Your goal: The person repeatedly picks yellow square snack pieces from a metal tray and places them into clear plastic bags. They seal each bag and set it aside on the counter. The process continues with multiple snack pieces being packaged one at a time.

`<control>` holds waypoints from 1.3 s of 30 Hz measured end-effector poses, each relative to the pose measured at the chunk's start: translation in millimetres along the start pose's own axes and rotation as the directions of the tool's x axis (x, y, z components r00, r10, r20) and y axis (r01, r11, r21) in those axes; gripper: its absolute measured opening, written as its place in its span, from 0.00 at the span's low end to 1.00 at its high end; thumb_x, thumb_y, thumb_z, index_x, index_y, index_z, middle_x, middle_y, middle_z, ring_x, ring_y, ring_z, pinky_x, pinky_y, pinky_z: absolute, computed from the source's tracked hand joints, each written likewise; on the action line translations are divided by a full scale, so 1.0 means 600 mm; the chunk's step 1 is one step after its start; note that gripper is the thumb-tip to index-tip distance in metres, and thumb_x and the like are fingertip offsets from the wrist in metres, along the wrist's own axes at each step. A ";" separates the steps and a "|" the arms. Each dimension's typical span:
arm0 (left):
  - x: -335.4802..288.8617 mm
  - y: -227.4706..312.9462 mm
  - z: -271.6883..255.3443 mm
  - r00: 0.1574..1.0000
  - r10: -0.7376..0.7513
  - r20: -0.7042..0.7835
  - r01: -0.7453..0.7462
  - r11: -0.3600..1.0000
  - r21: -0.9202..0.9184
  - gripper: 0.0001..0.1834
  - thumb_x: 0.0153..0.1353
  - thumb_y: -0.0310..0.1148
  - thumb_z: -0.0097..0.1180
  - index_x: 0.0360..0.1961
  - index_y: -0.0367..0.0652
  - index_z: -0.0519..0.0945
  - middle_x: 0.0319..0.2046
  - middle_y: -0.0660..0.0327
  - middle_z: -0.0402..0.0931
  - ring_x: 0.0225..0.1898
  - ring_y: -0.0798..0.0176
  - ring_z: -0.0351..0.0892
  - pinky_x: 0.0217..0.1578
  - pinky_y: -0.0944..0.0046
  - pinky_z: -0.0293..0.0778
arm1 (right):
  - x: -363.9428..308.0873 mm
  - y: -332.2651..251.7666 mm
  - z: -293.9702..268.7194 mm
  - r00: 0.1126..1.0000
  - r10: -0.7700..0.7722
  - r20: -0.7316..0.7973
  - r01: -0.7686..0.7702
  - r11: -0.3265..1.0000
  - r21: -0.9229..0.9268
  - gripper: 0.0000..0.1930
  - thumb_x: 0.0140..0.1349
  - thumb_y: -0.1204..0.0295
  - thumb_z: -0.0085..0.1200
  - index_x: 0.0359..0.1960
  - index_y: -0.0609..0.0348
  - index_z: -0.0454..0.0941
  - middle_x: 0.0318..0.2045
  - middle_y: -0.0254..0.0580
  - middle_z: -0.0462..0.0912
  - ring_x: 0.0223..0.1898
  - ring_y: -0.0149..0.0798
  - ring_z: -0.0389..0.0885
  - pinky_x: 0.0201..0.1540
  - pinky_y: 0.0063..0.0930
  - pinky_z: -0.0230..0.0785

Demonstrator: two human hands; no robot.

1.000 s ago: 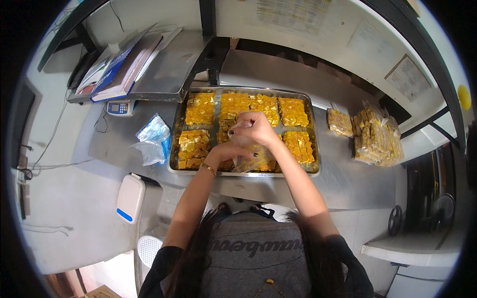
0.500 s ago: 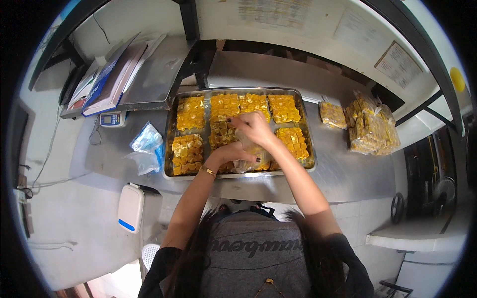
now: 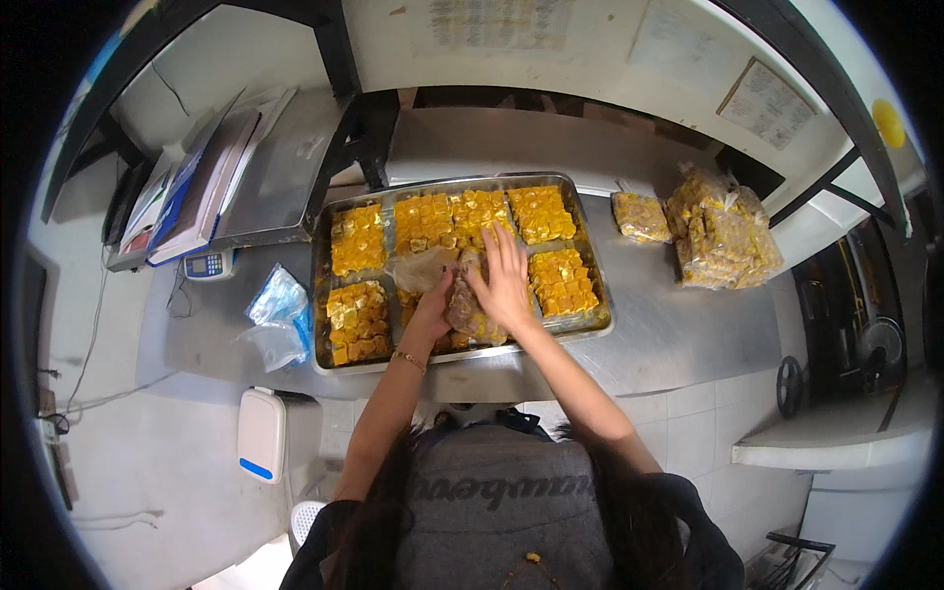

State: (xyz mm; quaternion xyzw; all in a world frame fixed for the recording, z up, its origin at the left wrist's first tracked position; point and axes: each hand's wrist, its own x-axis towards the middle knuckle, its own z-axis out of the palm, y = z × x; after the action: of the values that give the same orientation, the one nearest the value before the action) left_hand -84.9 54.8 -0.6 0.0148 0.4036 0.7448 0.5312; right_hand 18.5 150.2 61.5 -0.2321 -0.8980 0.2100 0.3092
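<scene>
Head view looked down on a metal tray [image 3: 324, 295] full of yellow food squares, sitting on a shiny steel tabletop [image 3: 678, 334].

A moment before, both hands were bunched close together over the middle of the tray, near a clear bag. Now the right hand [image 3: 506, 280] had stretched out flat, with its fingers spread wide and pointing toward 12 o'clock. It pressed down on the clear bag [image 3: 462, 310], which was stuffed with yellow squares and lay inside the tray, near the front rim. The left hand [image 3: 433, 307] was at 9 o'clock from the bag, curled against its side. I could not tell how tightly it gripped. The loose top of the bag [image 3: 423, 265] now lay spread out at 11 o'clock from the hands.

So it looked like the bag had gone from being held up to being laid down and squashed flat, which I think meant it was about full.

Piles of yellow squares [image 3: 359, 241] sat in the tray at 10 o'clock. Filled bags [image 3: 723, 236] rested on the tabletop at 2 o'clock, well apart from the tray. A heap of empty clear bags [image 3: 275, 315] lay at 9 o'clock, just beside the tray.
</scene>
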 end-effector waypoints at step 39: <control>0.041 0.044 0.143 0.901 0.017 0.433 -0.378 0.517 0.768 0.17 0.64 0.44 0.46 0.41 0.40 0.74 0.35 0.66 0.73 0.38 0.70 0.68 0.42 0.66 0.68 | 0.156 -0.012 -0.126 0.953 0.266 0.142 -0.172 0.093 0.981 0.16 0.63 0.62 0.51 0.18 0.51 0.70 0.17 0.26 0.71 0.18 0.22 0.63 0.21 0.15 0.53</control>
State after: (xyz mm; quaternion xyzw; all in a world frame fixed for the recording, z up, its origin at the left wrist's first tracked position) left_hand -77.6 122.0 63.3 0.4542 0.5963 0.4994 0.4344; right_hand 0.2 213.1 162.7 -0.1091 -0.4796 0.7826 0.3817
